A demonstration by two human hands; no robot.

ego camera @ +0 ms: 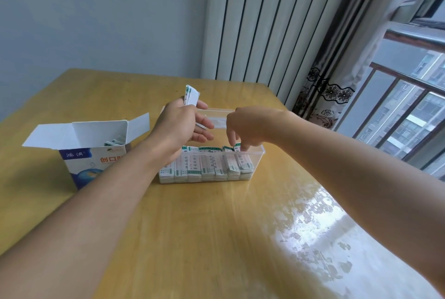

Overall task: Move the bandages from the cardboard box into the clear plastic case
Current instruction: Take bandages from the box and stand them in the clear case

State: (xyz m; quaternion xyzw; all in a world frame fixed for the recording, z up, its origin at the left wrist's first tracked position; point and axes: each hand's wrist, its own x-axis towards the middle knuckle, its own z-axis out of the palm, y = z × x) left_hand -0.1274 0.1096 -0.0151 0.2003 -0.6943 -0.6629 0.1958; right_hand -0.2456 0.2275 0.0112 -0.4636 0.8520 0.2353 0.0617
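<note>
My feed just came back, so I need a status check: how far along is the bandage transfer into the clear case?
Mostly done, it seems: the clear plastic case holds a near-full row of upright bandage stacks. In hand: the left hand holds a few bandages above the case, while the right hand fingers press into the row's right end. Left: some bandages show inside the open cardboard box; how many is hidden.
</note>
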